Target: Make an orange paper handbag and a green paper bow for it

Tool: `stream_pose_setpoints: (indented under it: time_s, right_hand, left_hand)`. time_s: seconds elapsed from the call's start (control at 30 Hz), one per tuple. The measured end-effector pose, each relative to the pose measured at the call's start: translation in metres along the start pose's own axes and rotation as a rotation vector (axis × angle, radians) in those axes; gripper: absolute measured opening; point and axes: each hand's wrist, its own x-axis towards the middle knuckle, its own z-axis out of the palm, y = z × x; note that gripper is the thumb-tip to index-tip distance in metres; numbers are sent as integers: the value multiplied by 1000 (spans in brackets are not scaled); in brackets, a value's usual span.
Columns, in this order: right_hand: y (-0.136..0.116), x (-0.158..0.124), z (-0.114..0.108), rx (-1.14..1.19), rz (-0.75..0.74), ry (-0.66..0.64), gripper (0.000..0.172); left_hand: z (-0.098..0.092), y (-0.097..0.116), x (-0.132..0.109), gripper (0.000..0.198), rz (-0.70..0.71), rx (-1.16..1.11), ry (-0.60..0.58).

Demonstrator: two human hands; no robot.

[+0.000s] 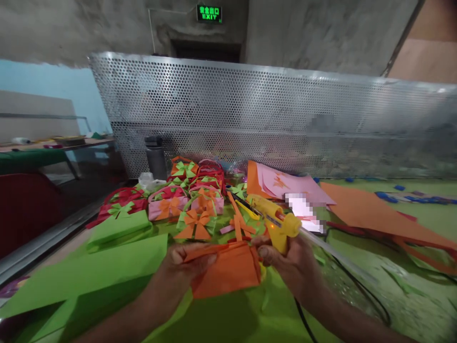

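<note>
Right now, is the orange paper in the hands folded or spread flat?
Folded: the orange paper shows layered edges at its right side, between the left hand and the right hand.

There are two hands, one left hand (pixel 185 262) and one right hand (pixel 294 264), one yellow glue gun (pixel 267 208), one dark bottle (pixel 156 159) and one exit sign (pixel 209 14). At least six small bags (pixel 155 210) show, too crowded for an exact total; three orange bows (pixel 195 222) can be counted. Orange sheets (pixel 378 212) number at least two.
</note>
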Motion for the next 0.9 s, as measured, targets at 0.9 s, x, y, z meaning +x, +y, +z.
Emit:
stream_pose_setpoints:
  time_s: [0.9]
  right_hand:
    - [1,-6,-9,-406,-219,142,22]
  left_hand:
    - [-3,23,-3,23,329,566,237]
